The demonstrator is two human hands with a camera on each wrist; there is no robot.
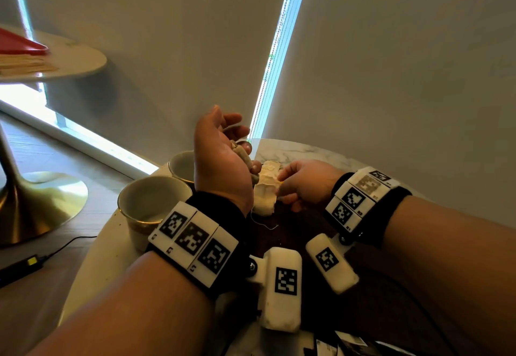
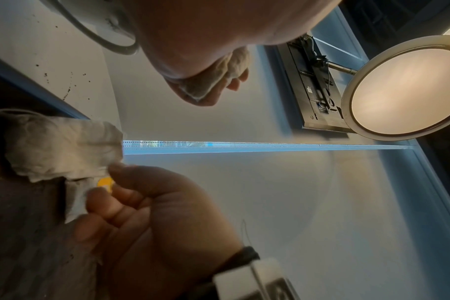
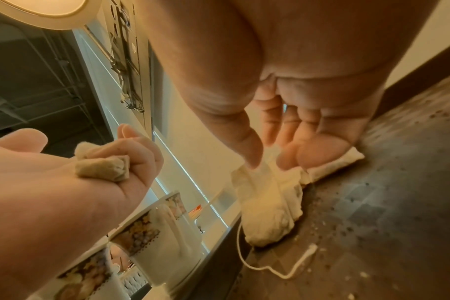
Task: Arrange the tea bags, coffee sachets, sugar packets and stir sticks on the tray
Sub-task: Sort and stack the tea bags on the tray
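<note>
Hands first, head view: left hand (image 1: 220, 157) is raised w/ fingers curled round a crumpled tea bag (image 1: 243, 154), while the right hand (image 1: 304, 182) pinches the tea bags (image 1: 266, 188) lying on the dark tray (image 1: 301, 224) on the tabletop (image 1: 296, 150). Left wrist view shows the right's thumb & fingertips nipping a bag corner by its yellow tag (image 2: 105, 182). Right wrist view has a loose string (image 3: 272, 268) trailing on the tray, so I'd lift by paper, not string, & lay each bag flat.
</note>
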